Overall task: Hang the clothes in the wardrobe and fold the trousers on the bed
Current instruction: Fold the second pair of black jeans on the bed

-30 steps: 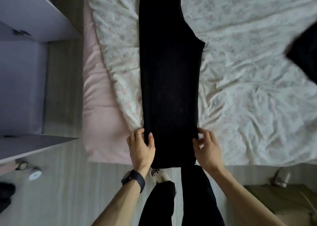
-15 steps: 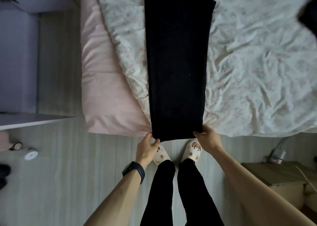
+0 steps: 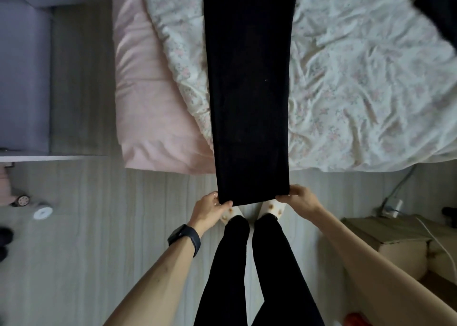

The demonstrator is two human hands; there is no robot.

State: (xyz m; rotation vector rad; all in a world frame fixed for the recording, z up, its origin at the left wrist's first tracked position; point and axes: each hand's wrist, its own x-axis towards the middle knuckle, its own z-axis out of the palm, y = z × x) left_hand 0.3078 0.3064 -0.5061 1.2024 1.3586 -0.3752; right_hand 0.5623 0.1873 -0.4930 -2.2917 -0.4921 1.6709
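Black trousers [image 3: 249, 90], hands [image 3: 210, 208] [image 3: 300, 199] pinching hem (arms outstretched)

The long black fabric trousers [image 3: 249, 90] are lying flat along the floral white quilt [image 3: 366, 83], their near end hanging past the bed's edge over the pale wood-grain floor [image 3: 99, 226]; the left hand [image 3: 210, 210] is pinching one hem corner; the right hand [image 3: 300, 199] is pinching the other; white slippers [image 3: 272, 208] are peeking out below.

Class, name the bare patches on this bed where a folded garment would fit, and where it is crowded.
Widest: the floral quilt between the black trousers and the dark garment at the far right. Narrower: the pink sheet left of the quilt. Crowded: the near edge, where left hand and right hand hold the hem.
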